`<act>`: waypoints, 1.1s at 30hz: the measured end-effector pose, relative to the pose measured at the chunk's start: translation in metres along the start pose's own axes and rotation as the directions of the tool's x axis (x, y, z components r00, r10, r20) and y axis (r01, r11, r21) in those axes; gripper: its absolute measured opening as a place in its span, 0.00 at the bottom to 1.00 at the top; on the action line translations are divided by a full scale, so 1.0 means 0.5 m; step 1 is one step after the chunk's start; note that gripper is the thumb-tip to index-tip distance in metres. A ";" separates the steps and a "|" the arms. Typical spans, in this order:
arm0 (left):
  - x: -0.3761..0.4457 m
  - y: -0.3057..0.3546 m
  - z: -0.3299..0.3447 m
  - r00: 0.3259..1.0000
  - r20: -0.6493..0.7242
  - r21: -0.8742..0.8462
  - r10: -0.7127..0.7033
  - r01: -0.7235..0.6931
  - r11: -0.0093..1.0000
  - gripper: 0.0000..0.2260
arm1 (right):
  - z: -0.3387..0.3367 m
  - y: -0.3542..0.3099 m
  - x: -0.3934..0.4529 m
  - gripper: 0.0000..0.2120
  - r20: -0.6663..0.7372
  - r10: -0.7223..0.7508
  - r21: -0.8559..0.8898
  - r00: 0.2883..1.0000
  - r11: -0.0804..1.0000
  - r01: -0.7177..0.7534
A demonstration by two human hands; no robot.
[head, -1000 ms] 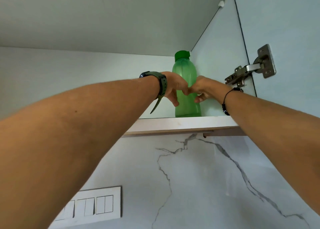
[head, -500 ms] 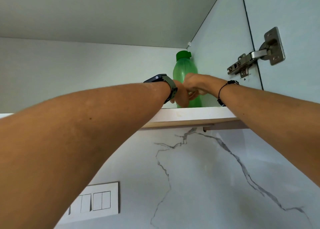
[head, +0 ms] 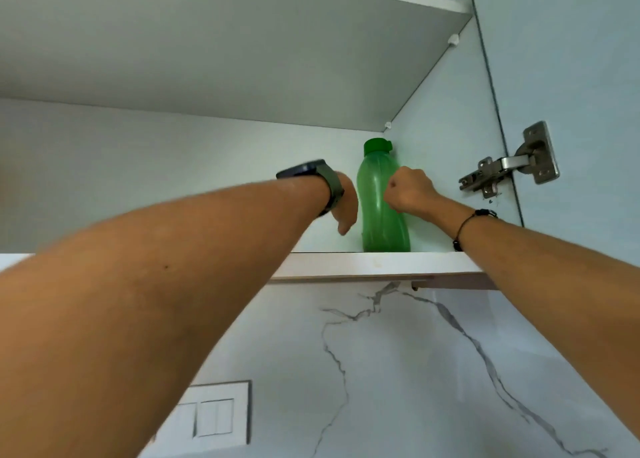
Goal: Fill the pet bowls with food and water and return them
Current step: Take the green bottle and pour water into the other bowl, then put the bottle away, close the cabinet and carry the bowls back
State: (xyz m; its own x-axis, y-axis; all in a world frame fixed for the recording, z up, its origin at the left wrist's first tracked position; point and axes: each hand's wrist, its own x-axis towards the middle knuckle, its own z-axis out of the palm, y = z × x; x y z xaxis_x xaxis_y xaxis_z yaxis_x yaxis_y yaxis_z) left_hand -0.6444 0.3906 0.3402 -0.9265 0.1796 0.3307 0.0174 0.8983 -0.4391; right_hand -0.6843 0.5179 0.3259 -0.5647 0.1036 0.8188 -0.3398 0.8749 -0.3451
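Observation:
A translucent green water bottle point(head: 379, 215) with a green cap stands upright on the bottom board point(head: 363, 263) of an open wall cabinet, near its right wall. My left hand point(head: 346, 208) hangs just left of the bottle with the thumb pointing down. Its fingers are hidden behind the wrist and a dark watch. My right hand point(head: 410, 191) is curled into a fist in front of the bottle's upper right side, and I see nothing in it. No pet bowl is in view.
An upper shelf point(head: 242, 59) spans the cabinet above the bottle. The open door point(head: 571, 76) hangs at the right on a metal hinge point(head: 509, 166). Below is a marbled white wall point(head: 398, 371) with a switch plate point(head: 214, 416).
My hands, which touched each other in front of the bottle, have moved apart to either side of it. The camera has tilted upward.

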 end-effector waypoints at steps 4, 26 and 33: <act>-0.097 -0.124 -0.024 0.990 -0.112 -0.057 -0.086 0.080 0.995 0.23 | 0.003 -0.078 -0.029 0.08 -0.019 -0.053 0.186 0.998 0.981 0.055; -0.945 -0.576 -0.161 0.654 -0.184 0.360 -0.734 0.739 0.569 0.14 | -0.131 -0.962 -0.479 0.09 -0.239 -0.727 0.762 0.644 0.270 0.588; -1.158 -0.591 -0.212 0.496 -0.263 0.431 -0.828 0.828 0.359 0.08 | -0.227 -1.091 -0.606 0.07 -0.418 -0.762 0.780 0.495 -0.022 0.625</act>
State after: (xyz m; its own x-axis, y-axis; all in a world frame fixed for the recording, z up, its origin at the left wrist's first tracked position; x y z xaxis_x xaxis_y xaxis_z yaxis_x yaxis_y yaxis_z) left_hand -0.0735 0.0635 0.3671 -0.3752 -0.5488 0.7470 -0.9227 0.2984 -0.2442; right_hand -0.2427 0.0629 0.3182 0.2934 -0.4178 0.8599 -0.9324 -0.3235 0.1610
